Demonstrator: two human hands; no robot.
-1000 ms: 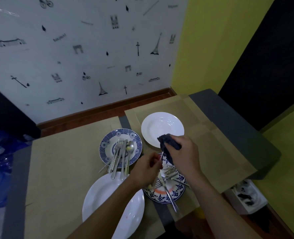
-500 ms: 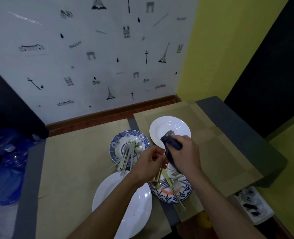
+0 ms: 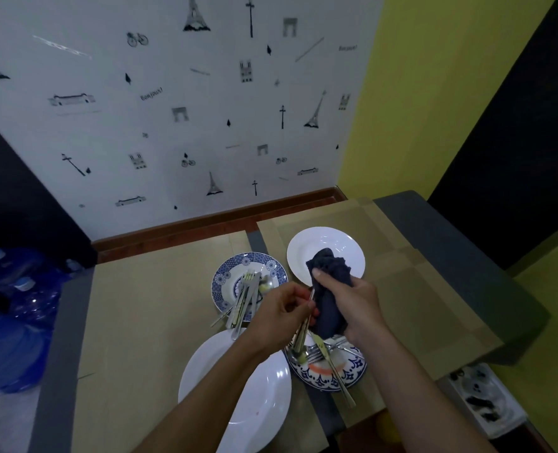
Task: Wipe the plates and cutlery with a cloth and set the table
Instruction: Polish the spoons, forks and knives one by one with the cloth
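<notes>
My right hand (image 3: 349,299) grips a dark blue cloth (image 3: 328,289) wrapped around the upper part of a metal utensil (image 3: 300,336). My left hand (image 3: 282,313) pinches the same utensil by its handle; its covered end is hidden. Below them a blue-patterned plate (image 3: 346,376) holds a knife (image 3: 334,371) and forks. A second blue-patterned plate (image 3: 225,277) farther back carries several pieces of cutlery (image 3: 244,295). A white plate (image 3: 333,243) lies behind the cloth, and a large white plate (image 3: 258,393) lies near me under my left forearm.
Tan placemats (image 3: 146,322) cover the grey table (image 3: 460,243). Blue water bottles (image 3: 12,308) stand on the floor to the left. A white box (image 3: 486,400) sits on the floor at the lower right. The papered wall is just beyond the table's far edge.
The cloth has slid up over the utensil's top, which showed above it half a second ago. Both hands stay together above the near patterned plate. The camera has tilted up.
</notes>
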